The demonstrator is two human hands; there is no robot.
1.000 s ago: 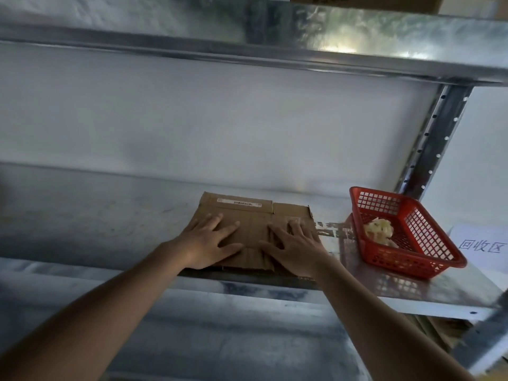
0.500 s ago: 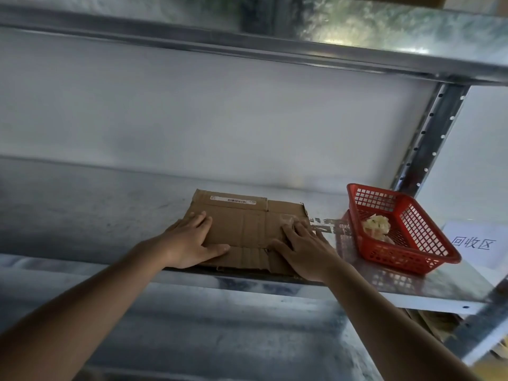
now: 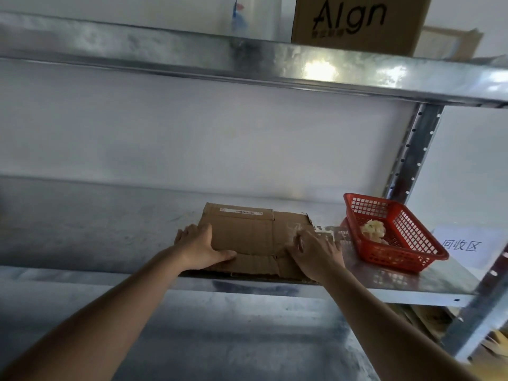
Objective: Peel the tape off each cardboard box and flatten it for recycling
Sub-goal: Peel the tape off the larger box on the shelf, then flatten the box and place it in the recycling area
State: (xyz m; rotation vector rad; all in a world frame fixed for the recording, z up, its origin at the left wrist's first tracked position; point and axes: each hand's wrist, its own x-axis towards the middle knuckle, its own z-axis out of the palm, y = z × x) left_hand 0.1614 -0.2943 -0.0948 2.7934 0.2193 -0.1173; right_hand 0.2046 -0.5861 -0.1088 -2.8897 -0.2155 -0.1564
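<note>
Galvanised metal shelving fills the frame against a pale wall, with the middle shelf [image 3: 110,232] running across the centre and a perforated upright post [image 3: 415,152] at the right. On that shelf, just right of centre, a flattened cardboard box [image 3: 253,235] lies flat, its near edge at the shelf's front lip and a white label strip [image 3: 240,211] along its far edge. The left hand [image 3: 200,250] rests at the box's left edge, fingers reaching along that side and thumb lying flat on top of the cardboard near the front. The right hand [image 3: 316,254] sits on the box's right front corner with fingers loosely bent against the surface; whether it pinches anything there cannot be told. Both bare forearms come up from the lower corners of the frame. Just right of the box stands a red plastic basket [image 3: 412,259] holding a crumpled wad of pale tape [image 3: 373,229]. Further right, at the frame edge, a white paper sign [image 3: 464,246] bears printed characters. On the upper shelf [image 3: 275,64], upper right of the frame, stands a brown carton [image 3: 357,23] printed with dark lettering, and beside it a clear plastic item, blurred
</note>
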